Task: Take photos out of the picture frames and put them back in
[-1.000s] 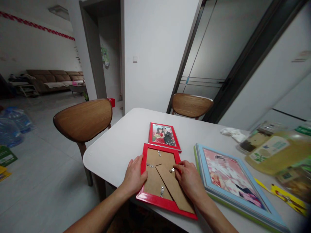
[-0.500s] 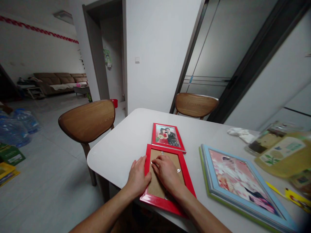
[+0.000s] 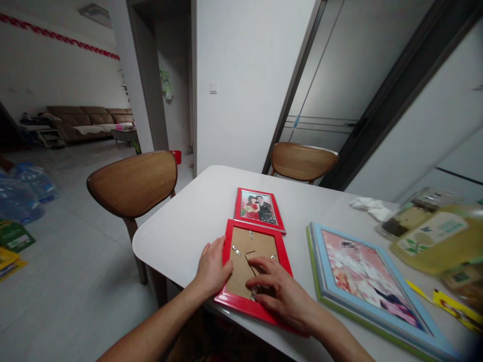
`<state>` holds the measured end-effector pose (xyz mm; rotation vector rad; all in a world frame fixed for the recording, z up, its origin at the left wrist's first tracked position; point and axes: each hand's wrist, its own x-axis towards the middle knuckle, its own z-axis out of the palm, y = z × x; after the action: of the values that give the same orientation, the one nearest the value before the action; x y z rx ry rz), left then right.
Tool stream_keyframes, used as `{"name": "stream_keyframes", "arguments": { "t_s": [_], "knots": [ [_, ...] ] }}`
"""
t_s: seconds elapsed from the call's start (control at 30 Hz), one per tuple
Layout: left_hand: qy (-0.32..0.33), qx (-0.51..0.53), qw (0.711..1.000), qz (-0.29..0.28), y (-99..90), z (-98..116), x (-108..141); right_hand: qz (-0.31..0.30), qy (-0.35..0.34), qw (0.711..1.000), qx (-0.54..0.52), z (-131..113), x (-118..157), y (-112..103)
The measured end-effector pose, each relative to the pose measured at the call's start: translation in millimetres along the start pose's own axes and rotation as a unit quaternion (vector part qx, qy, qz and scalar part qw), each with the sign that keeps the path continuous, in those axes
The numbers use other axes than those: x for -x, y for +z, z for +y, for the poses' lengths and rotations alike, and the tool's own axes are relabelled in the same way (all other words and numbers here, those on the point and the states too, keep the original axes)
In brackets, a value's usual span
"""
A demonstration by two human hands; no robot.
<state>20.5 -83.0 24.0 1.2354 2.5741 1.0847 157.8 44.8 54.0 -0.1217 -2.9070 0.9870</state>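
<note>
A red picture frame (image 3: 287, 254) lies face down near the table's front edge, its brown backing board (image 3: 241, 271) showing. Metal turn clips sit along the board's edges, one of them the left clip (image 3: 236, 250). Around the frame's left side, my left hand (image 3: 213, 269) is closed, thumb over the red rim. My right hand (image 3: 281, 289) is over the lower right of the board, fingers curved and apart, close to the bottom clip (image 3: 253, 294); whether it touches the clip I cannot tell. A thin dark line or slot marks the board's middle.
Beyond lies another red frame (image 3: 260, 207) with a couple's picture, face up. At right, a blue frame (image 3: 372, 281) rests on a green one. Further right are a yellow liquid bottle (image 3: 433, 239), a white cloth (image 3: 372, 207) and a yellow-handled tool (image 3: 456, 307). Two wooden chairs stand around the table.
My right hand has moved from the left clip down and right toward the bottom clip, and its fingers have spread. The left clip now lies slanted in view. My left hand keeps its place.
</note>
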Motion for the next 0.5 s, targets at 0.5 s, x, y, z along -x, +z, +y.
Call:
{"name": "stream_keyframes", "arguments": {
  "t_s": [0.5],
  "knots": [
    [0.011,-0.003,1.0,-0.007,2.7,-5,-4,0.166,0.152,0.956,0.19,30,-67,-2]
  ]
}}
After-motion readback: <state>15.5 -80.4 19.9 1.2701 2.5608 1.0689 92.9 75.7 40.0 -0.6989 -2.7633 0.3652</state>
